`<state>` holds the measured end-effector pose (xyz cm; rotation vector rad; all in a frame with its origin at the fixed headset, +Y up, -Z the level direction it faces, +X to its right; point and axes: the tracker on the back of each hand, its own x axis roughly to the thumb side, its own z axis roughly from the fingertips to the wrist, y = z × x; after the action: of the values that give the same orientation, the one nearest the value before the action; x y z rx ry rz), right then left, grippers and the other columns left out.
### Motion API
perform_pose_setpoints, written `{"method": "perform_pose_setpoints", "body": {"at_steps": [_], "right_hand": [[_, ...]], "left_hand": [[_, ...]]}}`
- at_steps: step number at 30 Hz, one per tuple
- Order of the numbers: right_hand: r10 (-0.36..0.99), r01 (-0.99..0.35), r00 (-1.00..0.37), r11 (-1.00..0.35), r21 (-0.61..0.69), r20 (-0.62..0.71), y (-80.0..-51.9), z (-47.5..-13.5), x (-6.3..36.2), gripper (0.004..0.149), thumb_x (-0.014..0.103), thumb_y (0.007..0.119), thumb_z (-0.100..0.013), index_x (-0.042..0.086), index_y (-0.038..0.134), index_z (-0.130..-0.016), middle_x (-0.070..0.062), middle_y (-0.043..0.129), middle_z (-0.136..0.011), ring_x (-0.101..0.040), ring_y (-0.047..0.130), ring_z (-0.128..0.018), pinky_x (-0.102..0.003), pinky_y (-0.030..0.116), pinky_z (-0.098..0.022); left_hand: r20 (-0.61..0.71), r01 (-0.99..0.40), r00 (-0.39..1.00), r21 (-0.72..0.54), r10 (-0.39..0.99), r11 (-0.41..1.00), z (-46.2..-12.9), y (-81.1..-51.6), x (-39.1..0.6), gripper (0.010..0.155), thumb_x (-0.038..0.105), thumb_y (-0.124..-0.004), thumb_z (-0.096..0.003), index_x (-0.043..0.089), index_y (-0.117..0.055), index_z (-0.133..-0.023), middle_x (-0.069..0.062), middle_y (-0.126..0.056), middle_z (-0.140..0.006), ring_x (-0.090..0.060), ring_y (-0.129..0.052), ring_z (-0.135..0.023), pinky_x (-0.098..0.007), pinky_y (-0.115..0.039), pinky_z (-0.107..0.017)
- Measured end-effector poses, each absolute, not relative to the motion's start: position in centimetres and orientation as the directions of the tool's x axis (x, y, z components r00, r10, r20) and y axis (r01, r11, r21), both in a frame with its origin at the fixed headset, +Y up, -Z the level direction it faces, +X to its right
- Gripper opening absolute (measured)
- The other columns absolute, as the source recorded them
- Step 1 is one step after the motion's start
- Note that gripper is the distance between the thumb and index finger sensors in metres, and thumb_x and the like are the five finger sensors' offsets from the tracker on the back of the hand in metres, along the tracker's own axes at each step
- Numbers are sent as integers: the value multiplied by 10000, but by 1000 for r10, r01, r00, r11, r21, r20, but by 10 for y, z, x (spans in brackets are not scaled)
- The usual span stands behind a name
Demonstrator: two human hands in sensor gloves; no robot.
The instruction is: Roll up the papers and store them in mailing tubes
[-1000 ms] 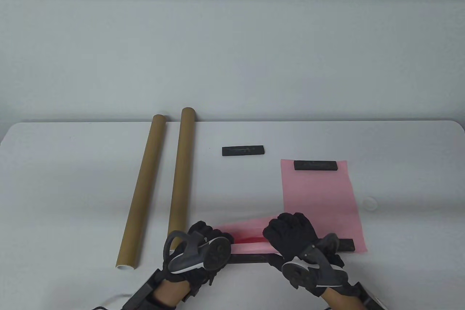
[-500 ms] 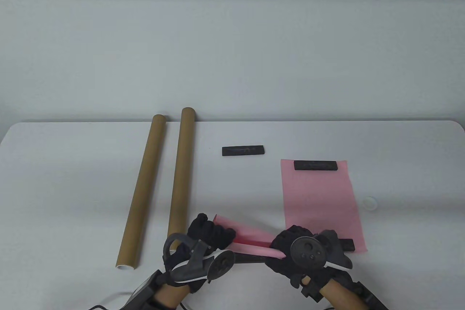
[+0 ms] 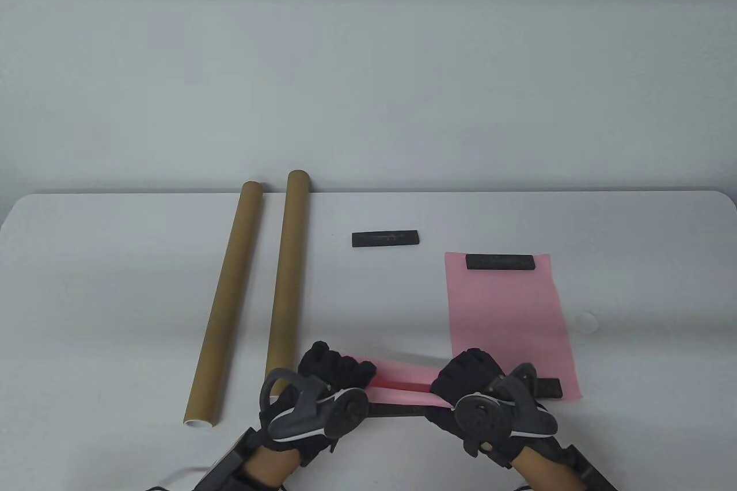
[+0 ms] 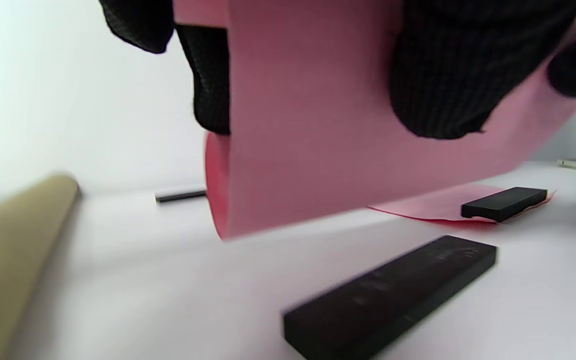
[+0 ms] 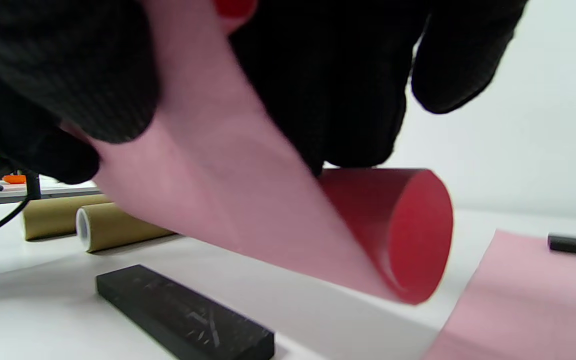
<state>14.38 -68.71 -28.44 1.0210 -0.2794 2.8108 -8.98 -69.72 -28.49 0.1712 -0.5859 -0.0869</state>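
A pink paper (image 3: pixel 403 380) is curled into a loose roll and held just above the table's front edge. My left hand (image 3: pixel 334 371) grips its left end and my right hand (image 3: pixel 467 375) grips its right end. The left wrist view shows the rolled pink paper (image 4: pixel 313 125) with my fingers (image 4: pixel 438 75) curled over it. From the right wrist, the roll's open end (image 5: pixel 413 235) shows a darker red inside. Two brown mailing tubes (image 3: pixel 225 302) (image 3: pixel 286 278) lie side by side to the left, apart from both hands.
A second pink sheet (image 3: pixel 506 318) lies flat at the right with a black bar (image 3: pixel 502 262) on its far edge. Another black bar (image 3: pixel 385 238) sits mid-table, and a long one (image 3: pixel 397 409) lies under the roll. A small white cap (image 3: pixel 586 320) rests right of the sheet.
The pink paper went from a lifted, partly curled sheet to a tighter roll between both hands. My right hand turned over and back while rolling; the tubes and bars stayed put.
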Motion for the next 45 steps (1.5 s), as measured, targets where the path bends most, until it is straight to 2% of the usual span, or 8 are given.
{"method": "perform_pose_setpoints", "body": {"at_steps": [4, 9, 16, 23, 31, 36, 41, 45], "right_hand": [[100, -213, -757, -972, -98, 645, -687, -286, 146, 471, 596, 851, -422, 185, 1025, -571, -77, 1076, -618, -388, 1040, -649, -657, 775, -580], [-42, -148, -773, -959, -243, 633, -686, -280, 144, 740, 565, 935, -383, 126, 776, -957, -159, 772, -1011, -537, 693, -981, -717, 624, -665], [-60, -146, -785, -949, -279, 617, -687, -281, 143, 463, 470, 929, -422, 189, 907, -790, -93, 934, -847, -435, 872, -880, -673, 696, -650], [111, -209, -776, -974, -88, 621, -691, -290, 149, 483, 581, 860, -428, 170, 1004, -637, -100, 1041, -680, -426, 990, -731, -669, 752, -594], [-47, -138, -774, -961, -241, 632, -690, -284, 146, 678, 522, 945, -393, 153, 790, -941, -134, 808, -985, -491, 770, -948, -688, 664, -663], [-9, -159, -773, -965, -208, 634, -690, -285, 144, 457, 447, 929, -427, 188, 910, -802, -92, 945, -842, -419, 914, -842, -656, 721, -641], [46, -176, -776, -974, -145, 629, -690, -288, 148, 450, 541, 875, -432, 185, 979, -688, -84, 1025, -711, -397, 999, -727, -645, 762, -604], [123, -208, -765, -976, -62, 632, -691, -289, 150, 509, 595, 840, -426, 172, 1000, -658, -96, 1041, -683, -408, 1010, -701, -647, 771, -587]], "left_hand": [[523, 15, 841, 231, -137, 973, -281, -692, -88, 595, 547, -934, -319, 349, -785, -860, 114, -969, -697, -122, -1027, -662, -504, -687, -726], [509, -43, 861, 74, 0, 996, -292, -699, -95, 446, 561, -898, -334, 365, -885, -735, 133, -1024, -541, -95, -1074, -510, -482, -722, -710], [511, -73, 856, -18, 72, 997, -298, -705, -99, 430, 569, -864, -352, 363, -895, -728, 121, -1024, -553, -112, -1071, -525, -495, -706, -718], [522, 21, 841, 234, -144, 972, -285, -695, -91, 675, 570, -923, -317, 336, -720, -917, 77, -908, -812, -174, -965, -775, -522, -650, -738], [521, -44, 854, 76, -2, 996, -292, -698, -96, 442, 566, -879, -345, 347, -897, -729, 119, -1025, -520, -107, -1070, -486, -486, -718, -709], [505, -41, 863, 35, 17, 999, -296, -703, -98, 452, 580, -868, -346, 350, -900, -735, 112, -1029, -547, -119, -1069, -521, -493, -709, -716], [511, 8, 852, 203, -113, 979, -287, -694, -94, 664, 602, -895, -319, 342, -742, -910, 77, -924, -812, -176, -979, -772, -521, -653, -739], [516, 10, 847, 225, -127, 974, -282, -689, -91, 544, 536, -919, -339, 357, -805, -839, 108, -975, -696, -132, -1028, -666, -508, -676, -730]]}}
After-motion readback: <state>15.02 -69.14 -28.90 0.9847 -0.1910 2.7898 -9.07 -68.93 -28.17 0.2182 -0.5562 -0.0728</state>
